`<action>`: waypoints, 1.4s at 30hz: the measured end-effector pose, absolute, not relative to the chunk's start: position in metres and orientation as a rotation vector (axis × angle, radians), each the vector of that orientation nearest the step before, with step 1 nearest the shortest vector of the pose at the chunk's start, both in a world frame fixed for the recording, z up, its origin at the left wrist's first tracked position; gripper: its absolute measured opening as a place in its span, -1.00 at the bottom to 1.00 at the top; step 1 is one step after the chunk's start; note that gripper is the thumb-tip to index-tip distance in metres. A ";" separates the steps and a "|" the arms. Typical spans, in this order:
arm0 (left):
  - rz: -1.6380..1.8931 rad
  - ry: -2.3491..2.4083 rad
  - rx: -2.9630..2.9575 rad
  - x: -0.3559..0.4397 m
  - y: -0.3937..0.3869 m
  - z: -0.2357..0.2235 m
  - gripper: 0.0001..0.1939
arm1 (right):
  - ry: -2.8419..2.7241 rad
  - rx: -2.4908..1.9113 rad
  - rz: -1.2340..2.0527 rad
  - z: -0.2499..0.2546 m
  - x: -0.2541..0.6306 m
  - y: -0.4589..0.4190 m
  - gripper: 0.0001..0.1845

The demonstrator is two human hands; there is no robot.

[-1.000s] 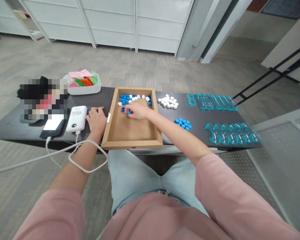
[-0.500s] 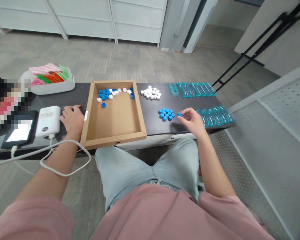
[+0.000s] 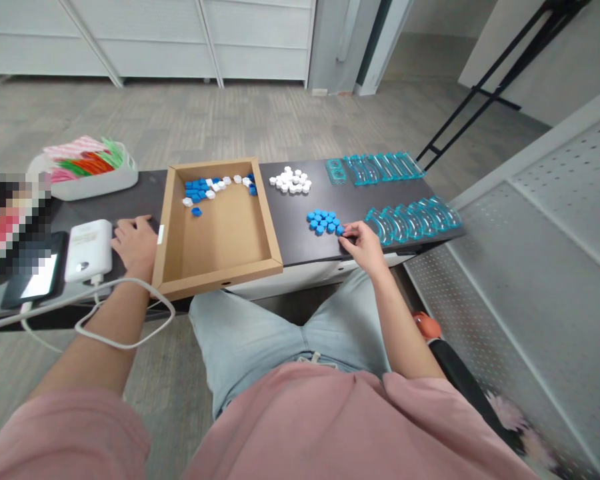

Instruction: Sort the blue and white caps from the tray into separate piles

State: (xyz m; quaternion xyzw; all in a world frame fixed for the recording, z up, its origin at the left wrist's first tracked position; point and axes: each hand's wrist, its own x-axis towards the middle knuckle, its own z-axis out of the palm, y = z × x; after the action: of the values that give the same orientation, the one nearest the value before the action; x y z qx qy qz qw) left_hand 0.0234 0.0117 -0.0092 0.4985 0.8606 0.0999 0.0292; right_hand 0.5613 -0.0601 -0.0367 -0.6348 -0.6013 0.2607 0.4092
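Observation:
My right hand (image 3: 364, 245) is at the right edge of a cluster of blue hexagonal pieces (image 3: 321, 217) on the dark tabletop. Its thumb and fingers pinch one blue hexagonal piece (image 3: 339, 231) against that group. Behind the cluster lies a pile of white hexagonal pieces (image 3: 291, 181). My left hand (image 3: 136, 243) rests on the table with fingers spread, between a white power bank (image 3: 89, 251) and the cardboard box (image 3: 275, 230), and it holds nothing. More blue and white pieces (image 3: 199, 193) lie inside the box, mostly along its far side.
Rows of clear teal plastic parts (image 3: 414, 220) lie right of my right hand, with another row (image 3: 384, 168) behind. A white basket (image 3: 96, 186) of colourful strips stands at the back left. A white cable (image 3: 167, 319) loops over my left forearm. A phone (image 3: 36, 272) lies at the left.
My right hand has moved left with the blue piece, bringing it from apart to the edge of the blue cluster. My left hand stays in place. The camera view has shifted slightly.

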 end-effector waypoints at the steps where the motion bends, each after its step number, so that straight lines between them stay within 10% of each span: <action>1: 0.301 2.653 1.534 0.023 0.012 -0.009 -0.34 | -1.511 -1.598 0.663 -0.036 0.560 -0.061 -0.77; 17: 0.314 2.590 1.645 0.023 0.005 -0.006 -0.39 | -1.198 -1.486 0.485 -0.033 0.546 -0.059 -0.59; 26: 0.325 2.618 1.620 0.032 0.004 -0.002 -0.37 | -2.153 -0.920 0.735 0.024 0.358 0.056 -0.85; 32: 0.358 2.624 1.664 0.030 0.004 -0.005 -0.40 | -2.678 -0.981 0.596 0.000 0.230 0.131 -0.65; 42: 0.362 2.631 1.643 0.033 0.003 -0.002 -0.39 | -2.664 -0.635 0.768 0.018 0.245 0.095 -0.80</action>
State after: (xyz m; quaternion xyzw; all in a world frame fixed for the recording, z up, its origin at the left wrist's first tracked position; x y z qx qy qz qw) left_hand 0.0334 0.0034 -0.0020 0.5260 0.8425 0.1159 0.0091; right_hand 0.2455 0.0951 0.0177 -0.2209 -0.9263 0.2670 0.1480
